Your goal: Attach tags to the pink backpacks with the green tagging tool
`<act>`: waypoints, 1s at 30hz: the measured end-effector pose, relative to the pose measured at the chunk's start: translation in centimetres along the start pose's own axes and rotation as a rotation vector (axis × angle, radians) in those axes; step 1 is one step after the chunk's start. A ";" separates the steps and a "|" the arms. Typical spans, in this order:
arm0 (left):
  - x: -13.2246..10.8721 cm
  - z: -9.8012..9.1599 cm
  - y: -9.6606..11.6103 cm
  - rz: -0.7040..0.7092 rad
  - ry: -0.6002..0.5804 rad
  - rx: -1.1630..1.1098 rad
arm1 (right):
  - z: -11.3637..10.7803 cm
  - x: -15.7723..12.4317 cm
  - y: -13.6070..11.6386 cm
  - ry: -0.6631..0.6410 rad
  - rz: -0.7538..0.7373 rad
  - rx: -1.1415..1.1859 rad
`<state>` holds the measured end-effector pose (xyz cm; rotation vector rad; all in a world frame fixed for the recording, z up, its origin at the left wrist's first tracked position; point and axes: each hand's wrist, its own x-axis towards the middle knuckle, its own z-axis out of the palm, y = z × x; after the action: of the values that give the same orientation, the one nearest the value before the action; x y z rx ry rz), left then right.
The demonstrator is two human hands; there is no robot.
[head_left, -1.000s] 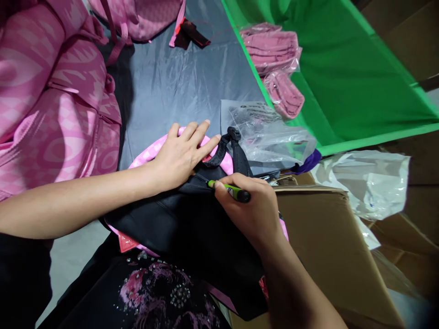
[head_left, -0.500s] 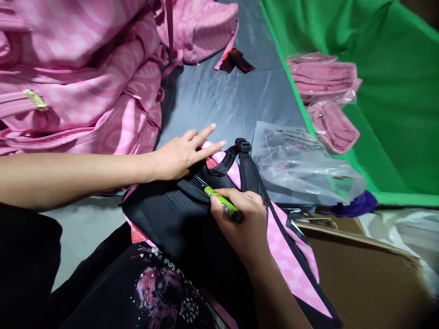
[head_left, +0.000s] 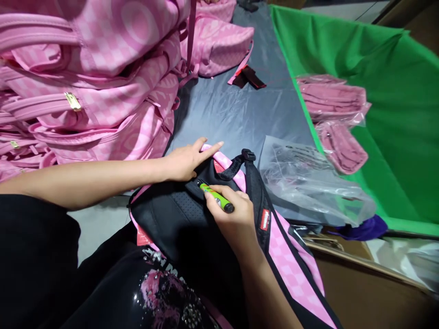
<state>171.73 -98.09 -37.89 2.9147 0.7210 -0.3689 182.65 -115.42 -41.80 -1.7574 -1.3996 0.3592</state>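
A pink checkered backpack (head_left: 178, 219) with a black padded back lies on my lap, its black top handle (head_left: 236, 164) pointing away from me. My left hand (head_left: 187, 160) rests on the bag's upper edge, fingers stretched out together. My right hand (head_left: 231, 219) is closed round a green tool with a black end (head_left: 217, 197), its tip against the black fabric just below the handle. A pink and black shoulder strap (head_left: 288, 265) with a small red label runs off to the lower right.
A heap of pink backpacks (head_left: 92, 77) fills the left. Grey sheeting (head_left: 236, 109) covers the table, green cloth (head_left: 377, 82) lies to the right with bagged pink items (head_left: 332, 98). A crumpled clear plastic bag (head_left: 308, 178) sits beside the backpack. Brown cardboard (head_left: 370, 292) is at lower right.
The view has swung up and left, bringing more of the pink heap in. My left fingers have drawn together. My right hand stays at the same spot with the tool.
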 end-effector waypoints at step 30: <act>0.7 1.3 -0.3 -0.030 0.006 -0.038 | 1.3 1.4 -0.6 -0.032 0.152 -0.030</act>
<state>171.94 -97.68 -39.38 2.8736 0.7643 -0.3460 181.85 -113.62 -41.73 -1.8956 -1.3023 0.4518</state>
